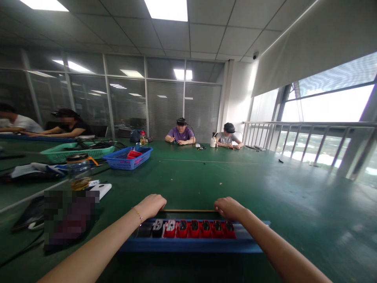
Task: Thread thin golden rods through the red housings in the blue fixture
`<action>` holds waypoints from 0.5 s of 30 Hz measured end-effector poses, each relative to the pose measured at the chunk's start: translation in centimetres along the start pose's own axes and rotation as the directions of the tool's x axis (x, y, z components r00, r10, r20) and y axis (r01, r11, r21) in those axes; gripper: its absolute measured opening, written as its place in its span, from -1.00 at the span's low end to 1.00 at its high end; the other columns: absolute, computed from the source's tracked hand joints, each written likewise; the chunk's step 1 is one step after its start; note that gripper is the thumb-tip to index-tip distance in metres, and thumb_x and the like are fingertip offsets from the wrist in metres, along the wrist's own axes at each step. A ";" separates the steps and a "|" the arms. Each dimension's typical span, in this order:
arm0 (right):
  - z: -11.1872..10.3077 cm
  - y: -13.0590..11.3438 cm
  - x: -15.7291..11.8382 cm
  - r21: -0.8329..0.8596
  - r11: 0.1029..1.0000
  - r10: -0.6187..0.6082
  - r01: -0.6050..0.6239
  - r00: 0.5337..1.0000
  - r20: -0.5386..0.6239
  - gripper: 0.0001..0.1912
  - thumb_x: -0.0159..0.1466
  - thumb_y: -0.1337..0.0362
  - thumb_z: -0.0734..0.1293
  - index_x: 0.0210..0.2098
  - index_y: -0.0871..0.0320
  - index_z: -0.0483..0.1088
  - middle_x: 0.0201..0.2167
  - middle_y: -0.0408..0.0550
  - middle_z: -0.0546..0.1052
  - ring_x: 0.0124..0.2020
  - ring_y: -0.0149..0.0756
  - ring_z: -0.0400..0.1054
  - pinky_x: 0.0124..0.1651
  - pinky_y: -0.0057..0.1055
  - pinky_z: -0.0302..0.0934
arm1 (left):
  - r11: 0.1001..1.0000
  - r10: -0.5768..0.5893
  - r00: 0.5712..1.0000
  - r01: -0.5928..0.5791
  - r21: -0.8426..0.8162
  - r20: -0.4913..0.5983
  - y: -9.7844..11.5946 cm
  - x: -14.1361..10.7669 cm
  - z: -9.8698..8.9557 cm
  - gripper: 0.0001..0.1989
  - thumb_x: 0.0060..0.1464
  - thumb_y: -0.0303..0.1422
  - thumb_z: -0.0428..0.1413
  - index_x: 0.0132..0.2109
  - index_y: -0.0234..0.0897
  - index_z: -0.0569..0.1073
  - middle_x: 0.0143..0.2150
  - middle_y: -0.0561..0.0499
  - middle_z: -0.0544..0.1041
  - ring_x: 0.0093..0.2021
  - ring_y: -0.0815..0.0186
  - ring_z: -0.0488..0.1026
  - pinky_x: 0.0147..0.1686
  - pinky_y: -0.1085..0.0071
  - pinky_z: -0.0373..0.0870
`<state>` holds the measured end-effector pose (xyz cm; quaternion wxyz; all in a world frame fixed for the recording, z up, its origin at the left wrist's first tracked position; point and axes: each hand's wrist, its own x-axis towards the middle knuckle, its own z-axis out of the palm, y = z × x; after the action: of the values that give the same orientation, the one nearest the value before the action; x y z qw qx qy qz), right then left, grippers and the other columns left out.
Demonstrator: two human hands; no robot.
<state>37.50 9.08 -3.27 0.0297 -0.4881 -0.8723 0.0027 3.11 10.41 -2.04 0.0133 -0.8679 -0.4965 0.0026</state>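
Observation:
A thin tan strip [189, 210] spans the gap between my two hands, just beyond a long blue tray [191, 245]. My left hand [153, 205] has its fingers curled closed at the strip's left end. At the other end, my right hand [229, 207] is likewise closed, with the fingertips mostly hidden from view. Inside the tray stands a row of several small blocky parts, mostly red with black tops [194, 228]. Toward the left of the row, one red part has a white top [170, 228], and beside it sits a black part with a grey-white top [157, 228].
Left on the green table [188, 181] are a blue basket [128, 158] with a red item, a green basket [78, 152] with cables, a glass jar [79, 173], a white device [102, 191] and a dark pouch [70, 224]. Several people sit at the far side and left.

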 end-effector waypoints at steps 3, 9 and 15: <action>0.2 0.0 0.3 0.003 1.000 0.014 -0.014 1.000 0.000 -0.72 -0.06 0.47 0.24 -0.35 0.11 0.42 -0.34 -0.07 0.51 -0.28 -0.23 0.35 -0.28 -0.44 0.12 | 1.000 -0.006 1.000 0.006 -0.003 0.014 0.3 0.4 -0.2 -0.78 -0.29 -0.63 0.02 -0.48 -0.23 0.41 -0.43 0.01 0.48 -0.34 0.23 0.43 -0.36 0.40 0.25; -0.1 0.5 -0.4 0.078 0.995 0.071 -0.064 0.994 -0.087 -0.79 -0.09 0.42 0.24 -0.43 0.14 0.42 -0.42 -0.11 0.49 -0.39 -0.29 0.34 -0.39 -0.50 0.11 | 0.993 -0.031 0.997 0.023 -0.114 -0.077 0.2 -0.4 -1.5 -0.87 -0.22 -0.50 0.01 -0.44 -0.21 0.37 -0.39 0.05 0.46 -0.34 0.28 0.38 -0.37 0.43 0.23; -1.9 0.7 -2.5 0.335 0.939 0.199 -0.077 0.917 -0.345 -0.73 0.11 0.34 0.13 -0.30 0.16 0.42 -0.43 -0.09 0.48 -0.42 -0.34 0.31 -0.35 -0.48 0.18 | 0.918 -0.107 0.969 0.010 -0.395 -0.222 0.6 -2.7 -3.1 -0.81 0.06 -0.34 -0.16 -0.24 -0.24 0.31 -0.35 0.05 0.41 -0.35 0.36 0.35 -0.35 0.49 0.22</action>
<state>39.48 7.29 -1.53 0.2725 -0.5297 -0.8016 0.0507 2.30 7.76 1.00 -0.1005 -0.8316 -0.5076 -0.2016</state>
